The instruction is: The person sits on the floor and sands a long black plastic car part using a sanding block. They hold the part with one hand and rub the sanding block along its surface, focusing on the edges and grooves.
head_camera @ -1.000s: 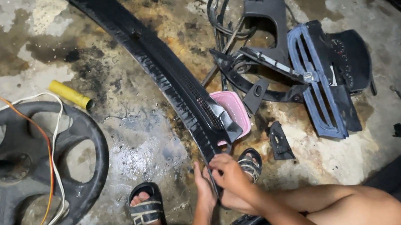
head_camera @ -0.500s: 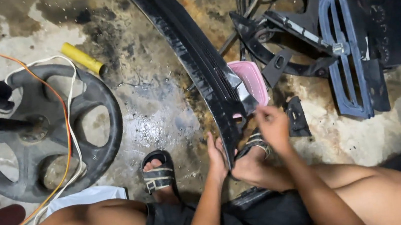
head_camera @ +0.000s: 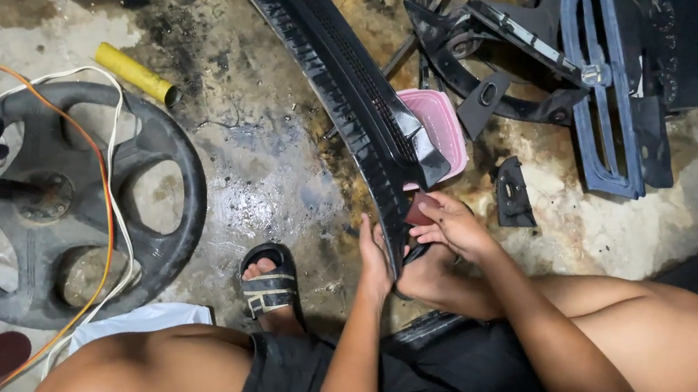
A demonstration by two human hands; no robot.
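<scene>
Fingers of the right hand [head_camera: 449,227] pinch a small dark-red piece [head_camera: 417,211], seemingly an abrasive scrap, and press it against the near end of the long black trim panel [head_camera: 356,107]. Fingers of the left hand [head_camera: 374,259] lie together, flat along the panel's left edge, steadying it from that side.

The panel runs from the far middle of the floor [head_camera: 276,169] down to the person's lap, its near tip between the two hands and over the right foot. Compared with half a second ago, the right hand has dropped from just near the pink container [head_camera: 439,129] to the panel's tip, and the left hand has closed in beside it; a second ago both hands sat lower and nearer the body. Judged from this, the work has settled on the panel's near end, with both hands now in contact there.

A sandalled left foot [head_camera: 268,288] rests on the stained concrete, just left of the left hand. At left lies a black wheel [head_camera: 165,199] draped with orange and white cables [head_camera: 110,214]; a yellow cylinder [head_camera: 138,73] lies beyond it. At far right stand a blue grille frame [head_camera: 607,79] and other black plastic parts.
</scene>
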